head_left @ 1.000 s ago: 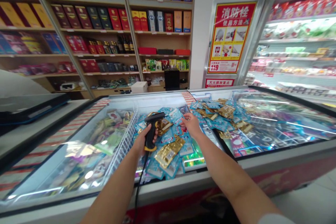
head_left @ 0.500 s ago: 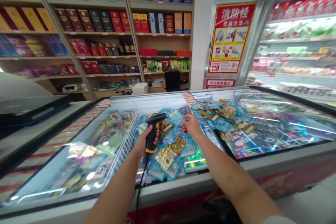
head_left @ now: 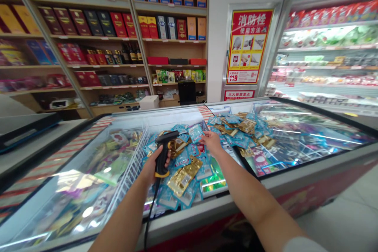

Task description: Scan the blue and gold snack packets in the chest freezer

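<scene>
My left hand (head_left: pixel 152 165) is wrapped round the grip of a black and yellow barcode scanner (head_left: pixel 162 153), its head pointing right over the packets. A black cable runs down from the scanner's handle. My right hand (head_left: pixel 212 142) pinches a blue packet (head_left: pixel 195 132) by its right edge, just right of the scanner. Below both hands lies a spread of blue packets (head_left: pixel 167 196) and gold packets (head_left: pixel 185 176) on the freezer's glass top. The fingertips of my right hand are partly hidden.
A second pile of blue and gold packets (head_left: pixel 246 126) lies on the freezer (head_left: pixel 313 165) to the right. Through the glass at left show a white wire basket (head_left: pixel 130 171) and bagged goods. Shelves of boxes (head_left: pixel 171 8) stand behind, with a black device (head_left: pixel 29 130) at far left.
My right hand now has a blue packet raised in its fingers, closer to the scanner. The scanner stays in my left hand. The whole view has shifted, so the scene sits further left.
</scene>
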Demonstrator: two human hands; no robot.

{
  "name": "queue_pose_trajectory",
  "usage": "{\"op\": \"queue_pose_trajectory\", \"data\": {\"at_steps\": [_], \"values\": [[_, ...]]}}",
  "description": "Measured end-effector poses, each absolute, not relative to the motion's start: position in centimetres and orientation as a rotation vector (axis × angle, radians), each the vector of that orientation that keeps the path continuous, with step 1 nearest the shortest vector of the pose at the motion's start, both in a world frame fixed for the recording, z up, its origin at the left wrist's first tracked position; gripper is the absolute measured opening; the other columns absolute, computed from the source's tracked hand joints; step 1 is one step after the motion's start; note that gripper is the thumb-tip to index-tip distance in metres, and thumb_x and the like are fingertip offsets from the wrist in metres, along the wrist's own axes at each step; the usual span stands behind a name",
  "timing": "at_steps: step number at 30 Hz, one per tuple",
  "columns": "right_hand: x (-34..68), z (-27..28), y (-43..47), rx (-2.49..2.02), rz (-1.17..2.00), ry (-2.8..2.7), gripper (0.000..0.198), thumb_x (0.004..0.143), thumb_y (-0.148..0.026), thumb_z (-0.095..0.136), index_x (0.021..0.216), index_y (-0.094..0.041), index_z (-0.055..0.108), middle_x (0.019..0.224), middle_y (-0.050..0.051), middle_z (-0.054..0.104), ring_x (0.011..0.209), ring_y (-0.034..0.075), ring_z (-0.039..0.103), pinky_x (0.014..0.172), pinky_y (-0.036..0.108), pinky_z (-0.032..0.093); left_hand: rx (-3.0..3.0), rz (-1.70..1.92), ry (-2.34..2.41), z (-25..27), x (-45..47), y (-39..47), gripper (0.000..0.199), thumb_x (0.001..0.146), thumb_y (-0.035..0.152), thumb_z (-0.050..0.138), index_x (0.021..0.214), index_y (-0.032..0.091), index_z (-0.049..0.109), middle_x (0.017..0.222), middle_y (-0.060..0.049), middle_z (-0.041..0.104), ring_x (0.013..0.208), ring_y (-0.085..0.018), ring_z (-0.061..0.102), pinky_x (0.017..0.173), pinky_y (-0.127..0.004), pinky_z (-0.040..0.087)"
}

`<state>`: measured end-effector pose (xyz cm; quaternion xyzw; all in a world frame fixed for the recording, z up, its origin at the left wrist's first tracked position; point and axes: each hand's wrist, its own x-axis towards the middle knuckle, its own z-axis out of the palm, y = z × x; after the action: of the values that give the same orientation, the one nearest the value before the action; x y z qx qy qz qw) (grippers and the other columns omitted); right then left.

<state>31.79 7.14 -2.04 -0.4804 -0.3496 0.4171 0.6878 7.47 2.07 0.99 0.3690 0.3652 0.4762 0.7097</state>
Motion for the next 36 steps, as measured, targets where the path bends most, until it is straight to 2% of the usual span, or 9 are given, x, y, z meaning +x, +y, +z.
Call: {"op": "queue_pose_trajectory", "data": {"at_steps": [6, 15, 19, 22, 24, 26, 30, 33, 36], "values": [[35.6, 0.1, 7.0, -0.893, 0.66, -0.487, 0.025, 0.068, -0.022, 0.067, 0.091, -0.017, 0.057, 0.069, -0.002, 0.064, 0.061, 0.016, 0.068, 0.063, 0.028, 0.057, 0.811, 0.992, 0.863, 1.0, 7.3, 2.3, 0.029, 0.083, 0.041, 0.06, 0.081, 0.012, 0.062, 0.057, -0.002, 0.057, 0.042, -0.01, 0.049, 0.038, -0.019, 0.039], [39.8, 0.1, 7.2, -0.732, 0.577, -0.152, 0.046, 0.073, -0.02, 0.063, 0.117, -0.015, 0.051, 0.089, 0.004, 0.066, 0.086, 0.016, 0.07, 0.084, 0.034, 0.056, 0.802, 1.043, 0.862, 1.4, 7.6, 2.0, 0.025, 0.083, 0.037, 0.06, 0.086, 0.012, 0.062, 0.063, -0.002, 0.06, 0.042, -0.01, 0.049, 0.036, -0.019, 0.038], [40.4, 0.1, 7.3, -0.698, 0.567, -0.154, 0.069, 0.076, -0.02, 0.061, 0.139, -0.02, 0.034, 0.095, 0.003, 0.066, 0.094, 0.016, 0.069, 0.087, 0.035, 0.054, 0.807, 1.049, 0.848, 1.1, 7.6, 2.3, 0.025, 0.085, 0.035, 0.057, 0.082, 0.011, 0.062, 0.062, -0.003, 0.059, 0.044, -0.009, 0.049, 0.038, -0.018, 0.039], [40.1, 0.4, 7.0, -0.709, 0.607, -0.252, 0.076, 0.077, -0.022, 0.061, 0.145, -0.024, 0.025, 0.095, 0.001, 0.066, 0.094, 0.015, 0.069, 0.086, 0.033, 0.055, 0.818, 1.07, 0.824, 0.9, 7.6, 2.3, 0.024, 0.086, 0.034, 0.056, 0.085, 0.011, 0.062, 0.065, -0.003, 0.061, 0.045, -0.009, 0.049, 0.039, -0.018, 0.04], [39.6, 0.7, 6.7, -0.759, 0.665, -0.303, 0.076, 0.076, -0.023, 0.062, 0.144, -0.024, 0.028, 0.092, 0.001, 0.067, 0.087, 0.016, 0.071, 0.082, 0.032, 0.056, 0.814, 1.061, 0.833, 1.0, 7.5, 2.2, 0.025, 0.087, 0.035, 0.055, 0.085, 0.011, 0.062, 0.063, -0.003, 0.06, 0.044, -0.009, 0.049, 0.038, -0.018, 0.039], [38.8, 0.8, 6.3, -0.853, 0.75, -0.374, 0.068, 0.074, -0.023, 0.065, 0.137, -0.022, 0.04, 0.087, 0.001, 0.069, 0.074, 0.016, 0.071, 0.073, 0.031, 0.057, 0.804, 1.035, 0.852, 1.0, 7.5, 2.1, 0.028, 0.088, 0.038, 0.053, 0.084, 0.011, 0.061, 0.059, -0.003, 0.058, 0.043, -0.009, 0.048, 0.037, -0.018, 0.037], [36.9, 0.4, 5.9, -1.135, 0.869, -0.778, 0.038, 0.071, -0.03, 0.067, 0.108, -0.017, 0.065, 0.083, 0.004, 0.073, 0.058, 0.016, 0.066, 0.06, 0.031, 0.055, 0.792, 1.026, 0.836, 1.0, 7.6, 2.1, 0.028, 0.087, 0.038, 0.054, 0.09, 0.011, 0.062, 0.06, -0.002, 0.059, 0.042, -0.009, 0.048, 0.037, -0.018, 0.036], [35.3, -0.4, 5.7, -1.358, 0.727, -1.18, 0.022, 0.072, -0.03, 0.067, 0.09, -0.017, 0.072, 0.081, 0.004, 0.073, 0.07, 0.02, 0.068, 0.071, 0.035, 0.054, 0.799, 1.06, 0.801, 0.7, 7.6, 2.3, 0.026, 0.086, 0.036, 0.056, 0.094, 0.012, 0.062, 0.066, -0.002, 0.061, 0.045, -0.009, 0.05, 0.039, -0.018, 0.038], [34.1, -1.1, 5.7, -1.5, 0.51, -1.476, 0.017, 0.075, -0.026, 0.066, 0.088, -0.019, 0.074, 0.089, 0.006, 0.074, 0.088, 0.023, 0.068, 0.085, 0.035, 0.05, 0.823, 1.057, 0.808, 0.5, 7.5, 2.4, 0.028, 0.086, 0.039, 0.057, 0.085, 0.011, 0.062, 0.064, -0.003, 0.06, 0.044, -0.009, 0.049, 0.039, -0.018, 0.038]]}}
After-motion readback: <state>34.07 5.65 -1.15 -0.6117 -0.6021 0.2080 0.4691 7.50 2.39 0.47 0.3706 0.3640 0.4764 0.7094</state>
